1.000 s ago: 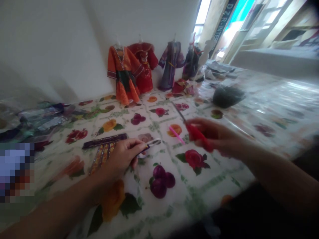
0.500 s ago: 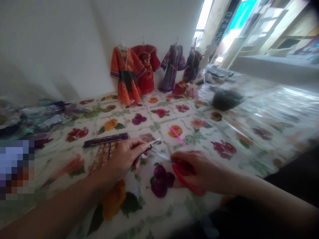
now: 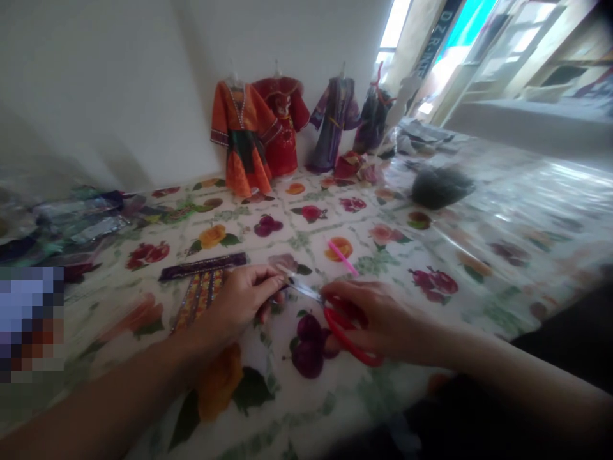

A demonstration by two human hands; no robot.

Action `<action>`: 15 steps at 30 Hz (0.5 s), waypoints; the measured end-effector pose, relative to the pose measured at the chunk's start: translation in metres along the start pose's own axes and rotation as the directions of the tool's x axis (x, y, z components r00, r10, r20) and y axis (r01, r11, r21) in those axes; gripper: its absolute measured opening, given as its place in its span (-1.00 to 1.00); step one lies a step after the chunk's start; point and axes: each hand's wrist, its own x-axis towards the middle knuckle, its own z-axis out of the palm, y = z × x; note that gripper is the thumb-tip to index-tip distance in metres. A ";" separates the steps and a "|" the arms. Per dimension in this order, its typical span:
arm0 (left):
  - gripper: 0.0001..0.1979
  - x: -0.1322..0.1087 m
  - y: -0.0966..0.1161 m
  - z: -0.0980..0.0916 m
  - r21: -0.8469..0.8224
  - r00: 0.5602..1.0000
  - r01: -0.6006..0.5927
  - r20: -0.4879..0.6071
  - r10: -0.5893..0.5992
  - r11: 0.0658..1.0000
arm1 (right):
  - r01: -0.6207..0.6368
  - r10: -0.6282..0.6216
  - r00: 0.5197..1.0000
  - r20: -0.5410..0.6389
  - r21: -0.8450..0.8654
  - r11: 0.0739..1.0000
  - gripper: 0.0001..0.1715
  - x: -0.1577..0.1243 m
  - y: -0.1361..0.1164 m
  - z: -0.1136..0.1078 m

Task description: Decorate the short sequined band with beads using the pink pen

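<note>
Red-handled scissors [image 3: 352,348] are in my right hand [image 3: 387,313], with the fingers closed around the handles. Their blades point left and now look closed, the tips reaching my left fingertips. My left hand [image 3: 242,294] pinches a small piece of dark fabric [image 3: 288,281] at the blade tips; most of it is hidden by the fingers. Just beyond my left wrist lie yellow patterned fabric strips [image 3: 198,291] with dark edging. A dark trimmed band [image 3: 204,266] lies across their far end. A pink stick [image 3: 342,257] rests on the table beyond the scissors.
Miniature garments stand along the wall: an orange dress [image 3: 244,140], a red one [image 3: 287,128] and a purple-grey robe [image 3: 332,128]. A dark bundle [image 3: 443,187] sits at the back right. Plastic-wrapped materials [image 3: 81,217] are piled left. A fruit-patterned cover [image 3: 335,409] lies over the table.
The scissors and my right hand have moved slightly left and up. Their blades, apart around the fabric piece before, have come together. My left hand keeps its pinch in nearly the same place.
</note>
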 end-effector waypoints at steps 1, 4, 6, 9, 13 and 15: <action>-0.83 0.000 0.000 0.000 -0.004 1.000 0.002 -0.003 -0.002 1.000 | -0.002 0.002 1.000 0.008 0.004 1.000 -0.43 0.000 0.000 0.000; -0.84 0.000 -0.001 0.001 -0.012 1.000 0.007 -0.010 -0.007 1.000 | 0.006 -0.006 1.000 0.013 0.008 1.000 -0.50 0.001 0.001 0.002; -0.84 0.000 -0.001 0.001 -0.024 1.000 0.002 -0.003 -0.002 1.000 | 0.023 -0.023 1.000 -0.004 0.004 1.000 -0.53 0.002 0.002 0.003; -0.83 -0.002 0.001 0.001 -0.034 1.000 0.003 -0.013 -0.003 0.999 | 0.041 -0.041 0.999 -0.035 -0.009 0.999 -0.53 0.002 0.003 0.006; -0.82 -0.004 0.004 0.003 -0.053 0.999 0.012 -0.035 -0.014 0.999 | 0.056 -0.057 0.997 -0.046 -0.018 0.998 -0.55 0.002 0.005 0.008; -0.82 -0.004 0.005 0.004 -0.072 0.999 0.020 -0.036 -0.023 0.997 | 0.064 -0.065 0.996 -0.053 -0.013 0.998 -0.57 0.002 0.005 0.009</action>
